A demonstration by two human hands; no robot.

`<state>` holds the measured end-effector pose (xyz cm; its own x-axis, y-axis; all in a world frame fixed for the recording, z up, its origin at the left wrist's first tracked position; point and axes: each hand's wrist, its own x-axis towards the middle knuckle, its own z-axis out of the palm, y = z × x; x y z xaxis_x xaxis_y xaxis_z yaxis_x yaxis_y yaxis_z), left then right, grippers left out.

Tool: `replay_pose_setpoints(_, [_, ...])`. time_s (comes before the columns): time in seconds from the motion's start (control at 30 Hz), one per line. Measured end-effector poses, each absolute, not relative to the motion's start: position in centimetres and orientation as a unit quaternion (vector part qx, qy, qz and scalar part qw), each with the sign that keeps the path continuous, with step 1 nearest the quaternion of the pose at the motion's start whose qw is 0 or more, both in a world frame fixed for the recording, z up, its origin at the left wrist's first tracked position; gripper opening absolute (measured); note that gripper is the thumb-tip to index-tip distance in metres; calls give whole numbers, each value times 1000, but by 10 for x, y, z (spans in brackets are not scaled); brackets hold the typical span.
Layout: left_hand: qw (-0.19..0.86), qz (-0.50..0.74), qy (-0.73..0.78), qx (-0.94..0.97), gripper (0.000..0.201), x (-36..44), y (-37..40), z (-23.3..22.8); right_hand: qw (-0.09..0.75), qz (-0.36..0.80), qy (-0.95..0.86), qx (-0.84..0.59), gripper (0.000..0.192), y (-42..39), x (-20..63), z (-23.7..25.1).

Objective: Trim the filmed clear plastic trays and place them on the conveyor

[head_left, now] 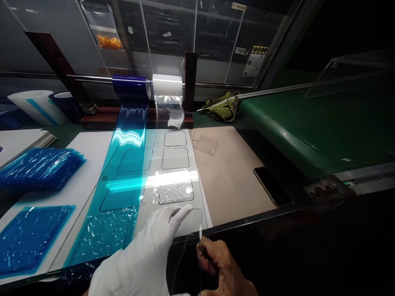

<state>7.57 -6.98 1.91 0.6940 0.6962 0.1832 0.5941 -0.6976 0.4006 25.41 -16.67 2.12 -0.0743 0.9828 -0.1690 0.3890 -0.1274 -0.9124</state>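
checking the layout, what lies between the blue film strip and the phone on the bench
In the head view: the clear film strip with outlined squares, then bare tan board reaching to the phone, right of the blue film strip.

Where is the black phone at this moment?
In the head view, the black phone lies flat on the right part of the beige board, near its right edge, beside the green conveyor belt.

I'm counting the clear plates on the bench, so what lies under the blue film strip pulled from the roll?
Under the blue film strip, rectangular plate outlines show through in a row. The nearest stretch is wrinkled and glaring, so what is beneath it cannot be made out.
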Motion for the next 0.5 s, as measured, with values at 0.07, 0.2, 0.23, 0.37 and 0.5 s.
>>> replay_pose_setpoints(0.07, [150, 185, 350, 906, 74, 78, -71, 23, 318, 462, -569, -601, 74, -170, 255, 21])
replay_pose_setpoints(0.2, [154, 190, 358, 901, 100, 78, -75, 50, 391, 401, -555, -614, 70, -167, 270, 20])
replay_pose_setpoints(0.23, [146, 186, 362, 902, 107, 76, -75, 58, 417, 365, -557, -618, 68, -161, 278, 21])
replay_pose_setpoints(0.37, [117, 191, 381, 897, 111, 72, -78, 74, 432, 184, -611, -637, 47, -106, 320, 28])
replay_pose_setpoints(0.5, [143, 272, 409, 859, 96, 73, -90, 73, 407, 108, -624, -658, 18, -53, 344, 23])
